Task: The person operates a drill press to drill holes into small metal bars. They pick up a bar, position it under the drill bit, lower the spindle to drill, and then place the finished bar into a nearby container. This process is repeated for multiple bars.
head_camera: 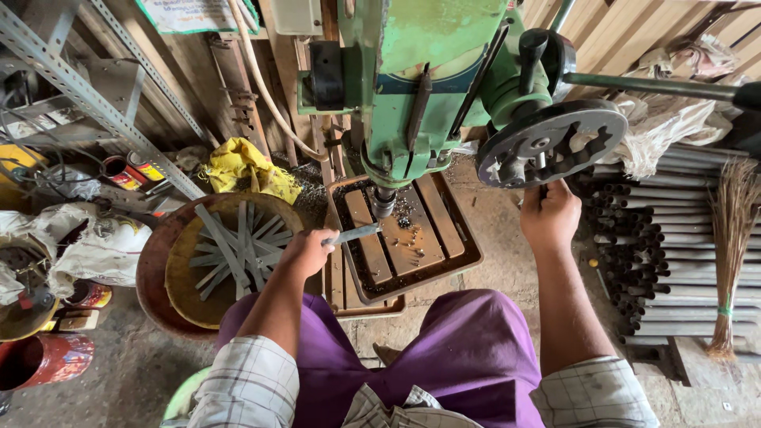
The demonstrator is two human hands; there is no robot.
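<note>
Two hands work at my green drill press (412,87), which fills twelve o'clock. Below its chuck (383,202) sits the slotted metal table (416,238), littered with chips. At nine o'clock a round basin (170,273) holds grey metal strips (238,250). My right hand (549,215) is closed around a spoke of the feed wheel (551,143) at two o'clock. My left hand (307,252) pinches one flat strip (354,233), its far end lying just under the chuck.
</note>
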